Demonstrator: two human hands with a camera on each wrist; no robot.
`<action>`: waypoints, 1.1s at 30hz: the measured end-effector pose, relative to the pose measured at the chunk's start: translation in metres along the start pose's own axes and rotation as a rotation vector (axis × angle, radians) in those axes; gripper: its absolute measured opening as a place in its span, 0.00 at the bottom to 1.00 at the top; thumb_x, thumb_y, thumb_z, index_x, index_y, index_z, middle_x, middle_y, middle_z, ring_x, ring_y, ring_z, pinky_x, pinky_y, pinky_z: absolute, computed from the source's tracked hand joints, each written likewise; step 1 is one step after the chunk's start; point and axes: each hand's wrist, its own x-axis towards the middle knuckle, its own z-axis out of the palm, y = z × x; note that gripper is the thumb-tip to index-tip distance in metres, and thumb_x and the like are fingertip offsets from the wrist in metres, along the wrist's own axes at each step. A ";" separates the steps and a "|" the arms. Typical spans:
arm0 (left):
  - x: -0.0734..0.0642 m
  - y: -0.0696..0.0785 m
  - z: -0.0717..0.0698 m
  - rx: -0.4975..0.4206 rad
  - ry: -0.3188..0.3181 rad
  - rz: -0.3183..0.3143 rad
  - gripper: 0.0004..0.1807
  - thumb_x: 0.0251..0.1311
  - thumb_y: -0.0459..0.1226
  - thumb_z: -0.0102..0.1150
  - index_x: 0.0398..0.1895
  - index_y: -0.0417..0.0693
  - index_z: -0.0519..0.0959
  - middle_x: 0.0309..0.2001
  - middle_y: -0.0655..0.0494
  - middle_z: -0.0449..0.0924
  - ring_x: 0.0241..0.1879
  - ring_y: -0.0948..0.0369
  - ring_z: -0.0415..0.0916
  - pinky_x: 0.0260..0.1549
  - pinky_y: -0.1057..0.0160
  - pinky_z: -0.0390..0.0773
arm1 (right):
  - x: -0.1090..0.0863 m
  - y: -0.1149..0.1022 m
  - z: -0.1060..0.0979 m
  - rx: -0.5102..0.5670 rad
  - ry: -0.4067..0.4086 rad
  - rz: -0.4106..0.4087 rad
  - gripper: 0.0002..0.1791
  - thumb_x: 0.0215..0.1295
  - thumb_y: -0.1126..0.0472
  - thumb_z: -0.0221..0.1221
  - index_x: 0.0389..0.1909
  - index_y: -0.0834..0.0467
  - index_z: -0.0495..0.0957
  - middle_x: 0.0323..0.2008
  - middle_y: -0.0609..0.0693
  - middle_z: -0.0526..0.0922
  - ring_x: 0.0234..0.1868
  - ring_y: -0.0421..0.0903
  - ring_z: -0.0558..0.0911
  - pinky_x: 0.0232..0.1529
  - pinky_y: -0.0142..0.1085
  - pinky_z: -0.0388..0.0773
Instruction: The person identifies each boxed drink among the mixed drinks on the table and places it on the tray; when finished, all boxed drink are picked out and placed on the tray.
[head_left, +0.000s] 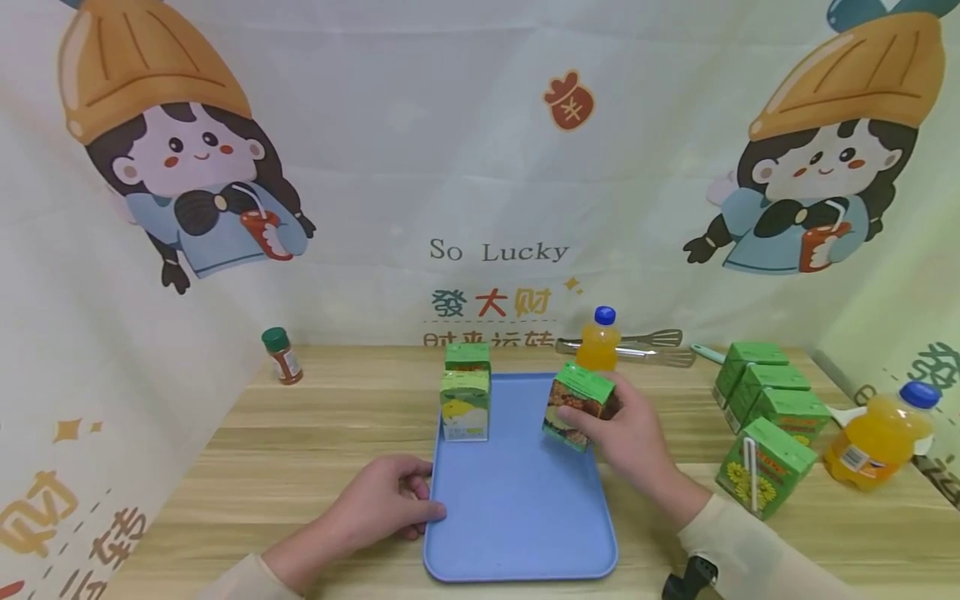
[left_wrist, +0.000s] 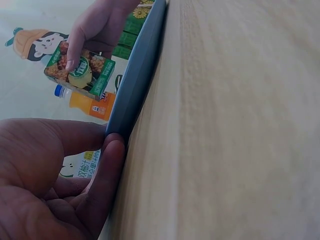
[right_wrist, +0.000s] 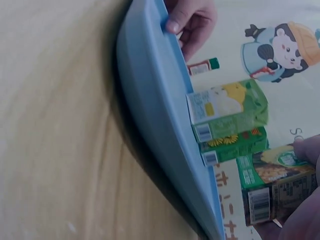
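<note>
My left hand (head_left: pixel 386 500) pinches the left rim of a blue tray (head_left: pixel 525 525), thumb on top and fingers at the edge. In my right hand (head_left: pixel 637 442) is a green-and-brown drink carton (head_left: pixel 572 408), gripped by its sides and tilted, over the tray's far right part. The right wrist view shows this carton (right_wrist: pixel 260 200) apart from the tray surface. At the tray's far left corner stands a light green juice carton (head_left: pixel 465 410) with yellow fruit on it. Right behind it is a darker green carton (head_left: pixel 467 357), mostly hidden.
Several green cartons (head_left: pixel 772 396) stand in a row at right, with another green carton (head_left: pixel 765 468) bearing a straw nearer. An orange drink bottle (head_left: pixel 873 446) stands beside them. A second bottle (head_left: pixel 598 343) and metal utensils (head_left: pixel 652 354) are behind the tray. A spice jar (head_left: pixel 283 358) stands far left.
</note>
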 end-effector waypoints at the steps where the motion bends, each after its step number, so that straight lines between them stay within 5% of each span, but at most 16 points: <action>1: 0.000 0.000 0.000 -0.004 -0.001 0.001 0.36 0.59 0.30 0.83 0.65 0.17 0.76 0.35 0.53 0.83 0.24 0.57 0.85 0.23 0.57 0.90 | 0.000 0.000 0.001 0.007 -0.020 0.004 0.29 0.68 0.61 0.79 0.66 0.59 0.80 0.57 0.59 0.89 0.54 0.54 0.89 0.53 0.32 0.89; 19: -0.001 0.002 -0.003 -0.001 -0.038 -0.030 0.39 0.59 0.32 0.83 0.68 0.18 0.75 0.35 0.52 0.84 0.26 0.57 0.86 0.25 0.59 0.90 | -0.001 -0.007 0.034 0.000 -0.258 -0.012 0.29 0.64 0.61 0.81 0.64 0.57 0.83 0.51 0.53 0.90 0.45 0.48 0.88 0.48 0.36 0.88; 33: 0.000 0.002 -0.004 0.003 -0.057 -0.013 0.40 0.58 0.32 0.84 0.68 0.17 0.75 0.35 0.52 0.84 0.25 0.58 0.86 0.24 0.59 0.90 | 0.008 -0.014 0.060 -0.043 -0.430 -0.044 0.27 0.67 0.57 0.80 0.63 0.56 0.83 0.52 0.49 0.91 0.49 0.46 0.88 0.54 0.40 0.88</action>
